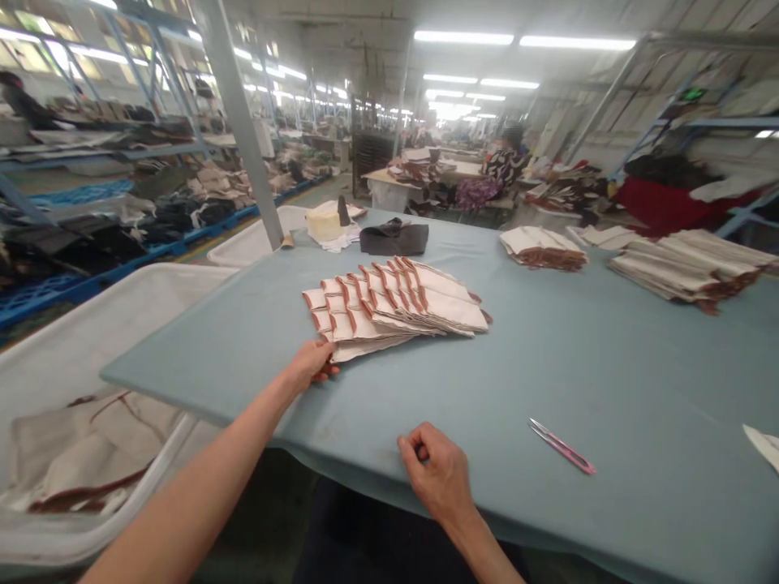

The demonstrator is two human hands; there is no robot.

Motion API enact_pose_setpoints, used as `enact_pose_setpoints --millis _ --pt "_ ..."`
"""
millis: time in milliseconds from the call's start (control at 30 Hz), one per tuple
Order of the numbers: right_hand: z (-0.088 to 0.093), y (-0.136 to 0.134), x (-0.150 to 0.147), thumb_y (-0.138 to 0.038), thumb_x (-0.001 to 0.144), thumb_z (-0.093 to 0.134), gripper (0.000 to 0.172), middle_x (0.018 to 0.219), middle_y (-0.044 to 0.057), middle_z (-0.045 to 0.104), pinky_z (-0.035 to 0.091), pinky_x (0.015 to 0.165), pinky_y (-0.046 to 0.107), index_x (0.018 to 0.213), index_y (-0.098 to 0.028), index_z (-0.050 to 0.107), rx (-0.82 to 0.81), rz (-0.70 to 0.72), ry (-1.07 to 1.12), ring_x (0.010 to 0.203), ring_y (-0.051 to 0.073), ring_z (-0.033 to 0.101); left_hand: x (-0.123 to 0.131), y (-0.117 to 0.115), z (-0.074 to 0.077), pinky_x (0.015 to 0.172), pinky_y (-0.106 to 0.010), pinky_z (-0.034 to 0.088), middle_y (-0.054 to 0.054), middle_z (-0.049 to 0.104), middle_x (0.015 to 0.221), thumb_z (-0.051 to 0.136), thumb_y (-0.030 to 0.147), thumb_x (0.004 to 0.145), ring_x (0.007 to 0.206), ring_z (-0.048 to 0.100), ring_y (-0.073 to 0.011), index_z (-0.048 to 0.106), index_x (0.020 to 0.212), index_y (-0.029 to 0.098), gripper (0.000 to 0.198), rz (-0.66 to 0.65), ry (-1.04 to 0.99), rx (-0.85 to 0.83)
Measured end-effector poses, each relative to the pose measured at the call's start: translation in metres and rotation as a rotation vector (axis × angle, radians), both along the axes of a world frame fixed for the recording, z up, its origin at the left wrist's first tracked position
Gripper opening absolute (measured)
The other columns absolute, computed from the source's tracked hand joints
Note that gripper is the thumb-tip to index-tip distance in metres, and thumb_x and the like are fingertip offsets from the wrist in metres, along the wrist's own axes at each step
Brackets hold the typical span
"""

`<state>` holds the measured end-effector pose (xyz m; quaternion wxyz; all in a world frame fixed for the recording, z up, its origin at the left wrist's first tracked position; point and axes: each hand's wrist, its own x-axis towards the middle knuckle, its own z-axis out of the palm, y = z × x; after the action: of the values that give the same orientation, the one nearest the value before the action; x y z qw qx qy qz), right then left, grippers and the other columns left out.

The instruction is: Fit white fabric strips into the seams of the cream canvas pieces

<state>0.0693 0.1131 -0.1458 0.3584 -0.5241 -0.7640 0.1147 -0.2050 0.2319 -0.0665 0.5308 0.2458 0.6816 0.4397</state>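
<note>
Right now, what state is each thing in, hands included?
Middle stack: fanned out in overlapping layers.
Left hand: closed on that stack's near-left corner.
Right hand: loosely curled, nothing visible in it.
Snips: lying on the table, tips apart.
Nearer bin: open-topped, fabric inside.
Ceiling lights: lit.

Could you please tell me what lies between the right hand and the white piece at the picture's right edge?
Pink-handled snips lie on the table cover between the right hand and the white piece, as the head view shows.
</note>
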Motion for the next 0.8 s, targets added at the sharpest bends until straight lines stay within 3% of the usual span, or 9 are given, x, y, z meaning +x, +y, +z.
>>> enact_pose_setpoints --millis 133,200,267,333,433,500,600,700,800 --pt "0.002 0.000 0.000 -0.036 0.099 0.057 0.035 0.060 -0.002 0.060 0.034 0.059 0.025 0.067 -0.021 0.057 -0.004 0.005 0.038 0.053 0.013 0.054 -0.013 0.014 0.031 0.093 -0.047 0.062 -0.012 0.066 0.132 0.067 0.035 0.102 0.111 0.069 -0.0260 0.063 0.133 0.016 0.037 0.138 -0.001 0.203" --pt "0.002 -0.001 0.000 -0.036 0.099 0.057 0.036 0.060 -0.002 0.060 0.034 0.058 0.026 0.067 -0.021 0.057 0.001 0.007 0.061 0.053 0.013 0.053 -0.015 0.005 0.037 0.089 -0.044 0.063 -0.011 0.068 0.127 0.066 0.035 0.102 0.106 0.070 -0.0243 0.064 0.131 0.016 0.035 0.182 0.010 0.261" --pt "0.002 -0.001 0.001 -0.037 0.100 0.057 0.037 0.058 -0.002 0.059 0.034 0.056 0.025 0.066 -0.021 0.057 0.008 0.005 0.084 0.051 0.013 0.053 -0.014 -0.021 0.032 0.079 -0.037 0.063 -0.008 0.071 0.114 0.066 0.036 0.102 0.092 0.071 -0.0197 0.066 0.122 0.014 0.029 0.191 0.020 0.273" --pt "0.001 -0.001 0.001 -0.039 0.100 0.058 0.038 0.056 -0.003 0.058 0.035 0.054 0.025 0.067 -0.022 0.057 0.014 0.004 0.109 0.048 0.012 0.052 -0.013 -0.064 0.020 0.062 -0.027 0.056 -0.002 0.069 0.087 0.065 0.038 0.102 0.068 0.064 -0.0130 0.067 0.102 0.013 0.025 0.212 0.025 0.280" --pt "-0.001 0.001 0.004 -0.045 0.101 0.059 0.032 0.057 -0.005 0.057 0.041 0.053 0.024 0.080 -0.021 0.061 0.038 0.001 0.155 0.048 0.013 0.055 -0.011 -0.138 0.006 0.048 -0.025 0.044 0.003 0.060 0.060 0.071 0.043 0.083 0.053 0.054 -0.0144 0.062 0.074 0.016 0.029 0.237 0.035 0.329" --pt "-0.003 0.001 0.008 -0.051 0.100 0.059 0.033 0.067 -0.002 0.063 0.047 0.054 0.026 0.099 -0.018 0.063 0.076 0.021 0.188 0.054 0.016 0.060 -0.002 -0.181 0.005 0.054 -0.028 0.049 0.002 0.067 0.064 0.076 0.045 0.072 0.059 0.061 -0.0191 0.067 0.081 0.017 0.030 0.179 0.026 0.338" --pt "-0.001 -0.004 0.014 -0.063 0.099 0.052 0.052 0.100 0.012 0.072 0.058 0.065 0.034 0.121 -0.017 0.059 0.169 0.149 0.225 0.082 0.024 0.072 0.027 -0.220 0.012 0.056 -0.028 0.050 0.000 0.067 0.057 0.079 0.047 0.072 0.053 0.059 -0.0176 0.068 0.074 0.016 0.033 0.033 0.008 0.299" --pt "0.007 -0.022 0.017 -0.071 0.096 0.052 0.063 0.126 0.019 0.069 0.060 0.090 0.049 0.131 -0.019 0.056 0.282 0.315 0.234 0.114 0.032 0.069 0.067 -0.233 0.020 0.048 -0.024 0.039 -0.002 0.062 0.047 0.083 0.056 0.073 0.045 0.050 -0.0127 0.063 0.060 0.015 0.047 -0.121 -0.004 0.269" --pt "0.021 -0.048 0.017 -0.048 0.095 0.069 0.047 0.126 0.017 0.071 0.056 0.100 0.052 0.132 -0.021 0.057 0.419 0.427 0.248 0.117 0.032 0.068 0.103 -0.237 0.031 0.048 -0.022 0.035 -0.004 0.064 0.050 0.081 0.067 0.073 0.046 0.048 -0.0109 0.063 0.059 0.014 0.058 -0.249 -0.040 0.263"
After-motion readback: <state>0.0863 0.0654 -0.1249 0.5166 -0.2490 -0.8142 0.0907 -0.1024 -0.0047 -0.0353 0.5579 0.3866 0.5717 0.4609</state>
